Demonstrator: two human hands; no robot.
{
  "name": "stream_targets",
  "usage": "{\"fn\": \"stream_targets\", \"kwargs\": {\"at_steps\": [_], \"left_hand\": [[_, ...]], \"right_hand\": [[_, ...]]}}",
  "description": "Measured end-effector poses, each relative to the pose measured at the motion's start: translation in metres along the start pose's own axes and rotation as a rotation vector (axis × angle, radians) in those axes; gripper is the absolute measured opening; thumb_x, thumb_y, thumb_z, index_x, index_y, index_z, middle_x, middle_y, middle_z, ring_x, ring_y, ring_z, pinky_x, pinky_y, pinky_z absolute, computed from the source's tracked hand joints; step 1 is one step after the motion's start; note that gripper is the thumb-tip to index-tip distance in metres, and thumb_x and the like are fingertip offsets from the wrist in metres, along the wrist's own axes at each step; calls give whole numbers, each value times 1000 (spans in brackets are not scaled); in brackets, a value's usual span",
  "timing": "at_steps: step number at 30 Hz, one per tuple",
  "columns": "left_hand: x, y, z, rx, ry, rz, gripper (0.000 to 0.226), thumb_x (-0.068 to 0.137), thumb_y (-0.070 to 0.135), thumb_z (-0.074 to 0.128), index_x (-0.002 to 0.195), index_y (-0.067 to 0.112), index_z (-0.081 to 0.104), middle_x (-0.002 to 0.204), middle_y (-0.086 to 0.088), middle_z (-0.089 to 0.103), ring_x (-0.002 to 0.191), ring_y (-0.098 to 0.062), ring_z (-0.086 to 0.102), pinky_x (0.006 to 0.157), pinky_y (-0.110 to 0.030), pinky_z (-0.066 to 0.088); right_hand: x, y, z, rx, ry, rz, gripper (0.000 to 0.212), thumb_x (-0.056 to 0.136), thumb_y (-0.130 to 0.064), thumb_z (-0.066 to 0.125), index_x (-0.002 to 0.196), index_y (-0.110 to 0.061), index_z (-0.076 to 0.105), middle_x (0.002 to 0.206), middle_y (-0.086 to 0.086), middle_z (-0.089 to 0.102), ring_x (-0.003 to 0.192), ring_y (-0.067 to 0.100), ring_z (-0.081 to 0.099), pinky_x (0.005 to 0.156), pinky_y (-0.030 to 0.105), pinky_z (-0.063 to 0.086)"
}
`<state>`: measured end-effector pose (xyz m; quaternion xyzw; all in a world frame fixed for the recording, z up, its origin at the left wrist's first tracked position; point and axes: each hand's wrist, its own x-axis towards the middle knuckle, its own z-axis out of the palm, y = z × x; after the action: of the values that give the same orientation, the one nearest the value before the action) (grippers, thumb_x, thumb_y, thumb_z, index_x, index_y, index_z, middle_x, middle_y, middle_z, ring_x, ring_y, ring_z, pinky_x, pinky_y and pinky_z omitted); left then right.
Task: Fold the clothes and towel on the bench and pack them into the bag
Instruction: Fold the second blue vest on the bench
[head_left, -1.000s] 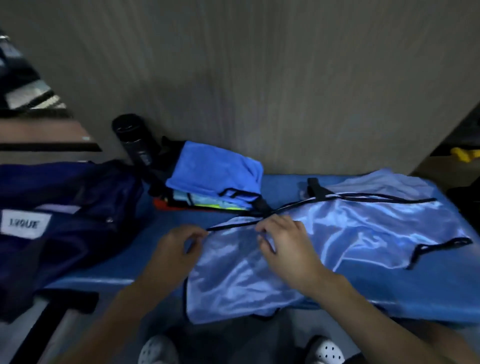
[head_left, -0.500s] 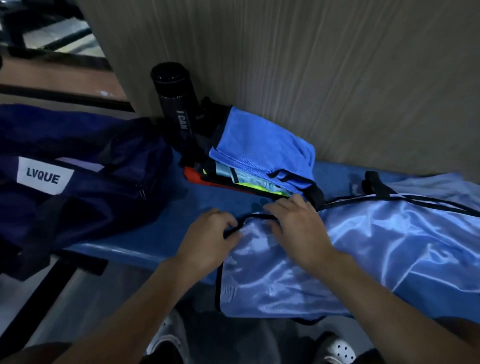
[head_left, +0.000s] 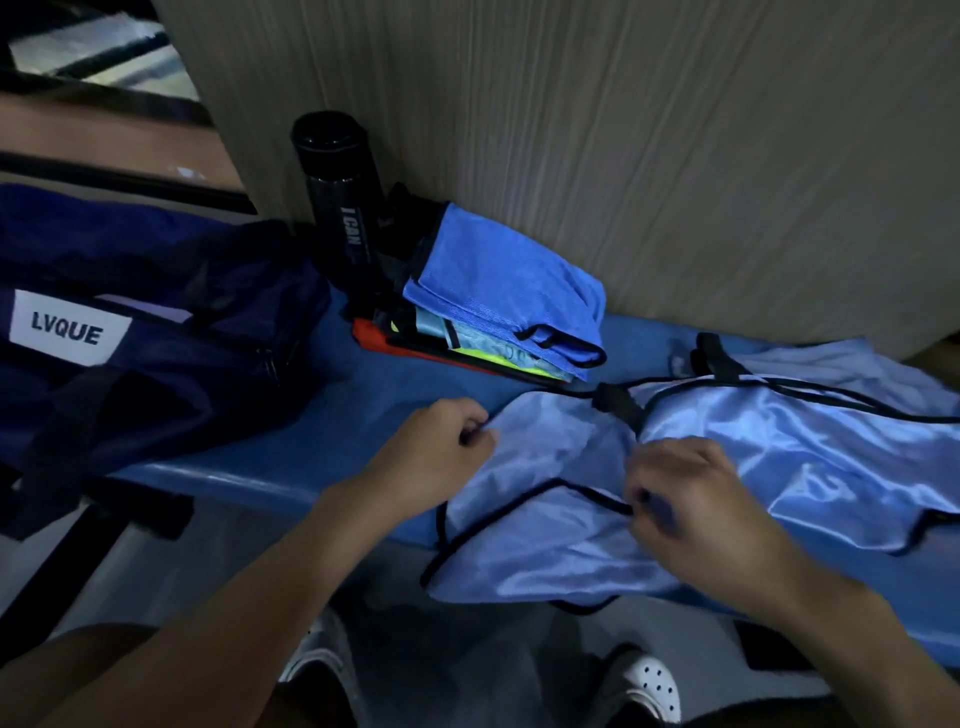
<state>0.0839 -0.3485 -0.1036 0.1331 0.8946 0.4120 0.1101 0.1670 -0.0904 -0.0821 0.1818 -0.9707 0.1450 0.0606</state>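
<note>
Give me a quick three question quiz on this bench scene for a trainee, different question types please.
1. True or false: the black bottle lies flat on top of the folded pile.
2. Multiple choice: which colour is the top layer of the folded pile? A red, B bright blue, C yellow.
3. Short answer: name the thing that the left hand and the right hand both pinch.
Key: 1 false, it stands upright beside the pile. 2 B. 3 the light blue garment.

Locker room: padded bench (head_left: 415, 374), sports bag (head_left: 156, 364)
</note>
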Motion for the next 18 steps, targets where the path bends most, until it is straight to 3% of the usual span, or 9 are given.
{"fn": "stream_targets", "kwargs": {"at_steps": [3, 7, 9, 12, 15, 18], "left_hand": [[-2, 4, 11, 101, 6, 1, 35, 88, 30, 68, 72, 4, 50, 61, -7, 44, 55, -16, 38, 56, -37, 36], [-1, 3, 18, 119, 83, -35, 42, 85, 21, 68, 59, 7, 38, 52, -3, 35, 50, -17, 32, 51, -33, 30], [0, 2, 18, 87, 129, -27, 36, 88, 20, 67, 63, 2, 48, 52, -3, 41, 49, -15, 36, 52, -32, 36], [-2, 7, 14, 12, 153, 29, 22, 93, 20, 63, 76, 10, 53, 53, 4, 44, 49, -9, 37, 52, -31, 36], [-7, 17, 8, -112, 88, 90, 15, 95, 17, 62, 82, 18, 55, 53, 2, 49, 47, -9, 40, 51, -26, 35], [-10, 29, 6, -297, -14, 170, 11, 90, 8, 69, 85, 16, 65, 76, -2, 69, 70, -14, 65, 71, -26, 52]], "right_hand": [[-27, 13, -11, -96, -49, 81, 5, 63, -23, 52, 62, -27, 50, 73, -15, 53, 88, 5, 55, 88, 29, 28], [-40, 21, -12, -107, -37, 146, 12, 65, -18, 55, 66, -30, 56, 75, -15, 57, 94, 6, 53, 85, 28, 23], [-34, 16, -11, -55, 21, 110, 15, 72, -21, 48, 75, -28, 60, 77, -15, 57, 94, 10, 53, 84, 27, 25], [-19, 4, -3, -15, 109, 6, 19, 83, -23, 47, 90, -22, 64, 87, -11, 61, 96, 17, 57, 85, 31, 33], [0, -6, 6, 63, 146, 13, 33, 89, -28, 53, 120, -20, 58, 110, -7, 61, 109, 15, 52, 94, 29, 34], [25, -12, 7, 267, 151, 75, 54, 90, -27, 55, 142, -21, 42, 132, -5, 53, 124, 12, 45, 105, 29, 32]]}}
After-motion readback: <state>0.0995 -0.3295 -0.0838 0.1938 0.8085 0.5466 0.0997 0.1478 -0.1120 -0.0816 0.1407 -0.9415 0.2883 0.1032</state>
